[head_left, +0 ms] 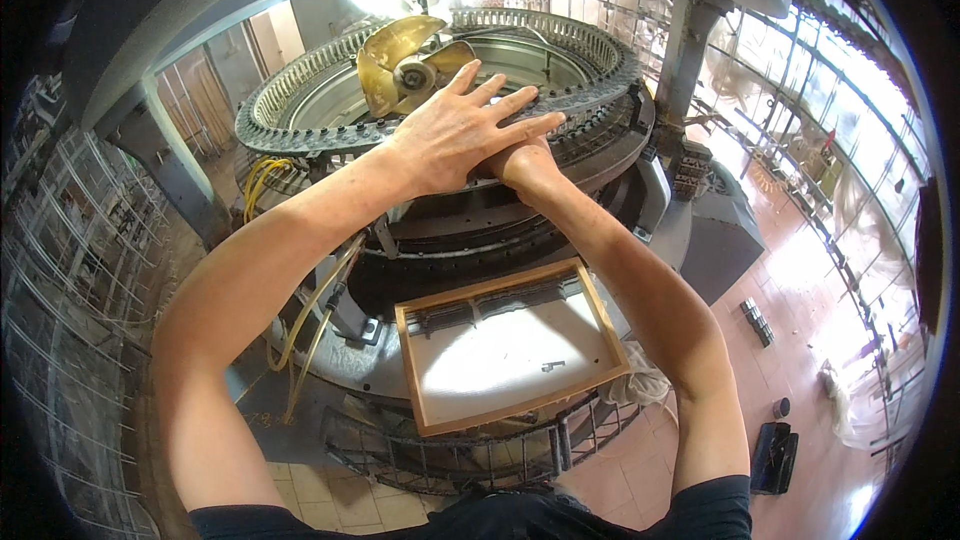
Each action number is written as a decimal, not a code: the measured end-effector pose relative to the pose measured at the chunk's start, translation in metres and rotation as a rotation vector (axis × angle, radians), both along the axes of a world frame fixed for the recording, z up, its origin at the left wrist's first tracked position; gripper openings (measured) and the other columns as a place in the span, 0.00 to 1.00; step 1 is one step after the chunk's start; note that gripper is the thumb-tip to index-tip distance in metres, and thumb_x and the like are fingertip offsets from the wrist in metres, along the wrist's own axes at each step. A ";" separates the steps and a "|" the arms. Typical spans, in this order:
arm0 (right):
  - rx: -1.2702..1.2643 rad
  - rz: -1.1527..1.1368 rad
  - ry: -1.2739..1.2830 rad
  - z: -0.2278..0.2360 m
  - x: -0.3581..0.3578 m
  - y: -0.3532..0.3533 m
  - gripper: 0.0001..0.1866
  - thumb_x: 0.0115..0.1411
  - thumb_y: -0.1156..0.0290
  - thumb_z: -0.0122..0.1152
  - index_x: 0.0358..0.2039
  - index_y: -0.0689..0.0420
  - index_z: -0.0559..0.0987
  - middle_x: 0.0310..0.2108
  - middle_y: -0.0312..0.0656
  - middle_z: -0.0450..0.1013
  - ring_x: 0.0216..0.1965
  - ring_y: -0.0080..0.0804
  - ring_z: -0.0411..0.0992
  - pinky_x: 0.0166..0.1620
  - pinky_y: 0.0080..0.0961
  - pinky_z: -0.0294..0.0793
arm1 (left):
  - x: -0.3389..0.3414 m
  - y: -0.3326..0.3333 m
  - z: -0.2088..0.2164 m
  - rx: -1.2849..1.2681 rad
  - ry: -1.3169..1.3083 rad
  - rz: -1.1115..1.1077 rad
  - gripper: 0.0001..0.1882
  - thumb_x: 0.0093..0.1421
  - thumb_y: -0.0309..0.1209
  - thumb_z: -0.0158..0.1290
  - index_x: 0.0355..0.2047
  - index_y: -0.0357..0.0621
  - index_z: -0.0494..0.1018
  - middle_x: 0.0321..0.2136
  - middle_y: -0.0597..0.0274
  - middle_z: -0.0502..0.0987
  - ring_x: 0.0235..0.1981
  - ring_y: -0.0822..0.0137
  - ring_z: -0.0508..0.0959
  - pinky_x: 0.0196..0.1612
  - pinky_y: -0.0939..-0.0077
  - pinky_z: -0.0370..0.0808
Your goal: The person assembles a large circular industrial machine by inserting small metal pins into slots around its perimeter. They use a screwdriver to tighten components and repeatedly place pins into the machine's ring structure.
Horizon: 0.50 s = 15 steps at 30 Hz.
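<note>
My left hand point(455, 135) lies at the near rim of a large round machine ring point(325, 140), its fingers stretched out and spread. It crosses over my right hand point(523, 162), whose wrist and a small part of its back show. The right hand's fingers are hidden beneath the left, so what they touch or hold cannot be seen. Dark blocks with small bolts line the ring's top. Just beyond my hands stands a brass-coloured fan point(382, 65) with broad blades, inside the ring.
Below my hands, a wood-framed white tray point(510, 402) holds dark thin strips and a small metal piece point(553, 366). Yellow hoses point(300, 340) hang at the left. Grey posts point(690, 45) flank the machine. A black case point(775, 458) lies on the tiled floor; wire racks line both sides.
</note>
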State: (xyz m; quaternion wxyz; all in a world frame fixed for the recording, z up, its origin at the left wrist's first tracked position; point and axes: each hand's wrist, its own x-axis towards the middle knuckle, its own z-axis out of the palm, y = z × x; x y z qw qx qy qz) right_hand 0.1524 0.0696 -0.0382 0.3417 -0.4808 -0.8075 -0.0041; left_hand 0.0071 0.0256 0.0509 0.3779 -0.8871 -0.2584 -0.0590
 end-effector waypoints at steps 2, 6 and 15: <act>0.030 -0.004 -0.033 0.002 0.001 -0.005 0.28 0.66 0.61 0.65 0.65 0.49 0.72 0.62 0.50 0.70 0.65 0.42 0.66 0.66 0.37 0.65 | 0.000 0.000 0.000 -0.005 -0.008 -0.003 0.63 0.46 0.33 0.72 0.77 0.75 0.46 0.71 0.55 0.62 0.69 0.48 0.66 0.75 0.42 0.56; 0.008 0.013 0.030 0.005 0.001 -0.005 0.29 0.66 0.63 0.64 0.66 0.52 0.71 0.63 0.51 0.70 0.64 0.45 0.67 0.66 0.37 0.65 | -0.002 0.000 0.000 -0.019 -0.026 -0.014 0.65 0.40 0.28 0.70 0.77 0.72 0.48 0.71 0.56 0.61 0.69 0.51 0.65 0.75 0.45 0.55; 0.055 0.133 0.117 -0.009 0.005 0.008 0.25 0.64 0.61 0.65 0.60 0.52 0.76 0.57 0.50 0.75 0.58 0.47 0.72 0.59 0.41 0.71 | -0.002 0.000 0.002 -0.036 -0.025 -0.029 0.60 0.50 0.31 0.70 0.77 0.73 0.46 0.71 0.51 0.62 0.68 0.46 0.67 0.74 0.41 0.57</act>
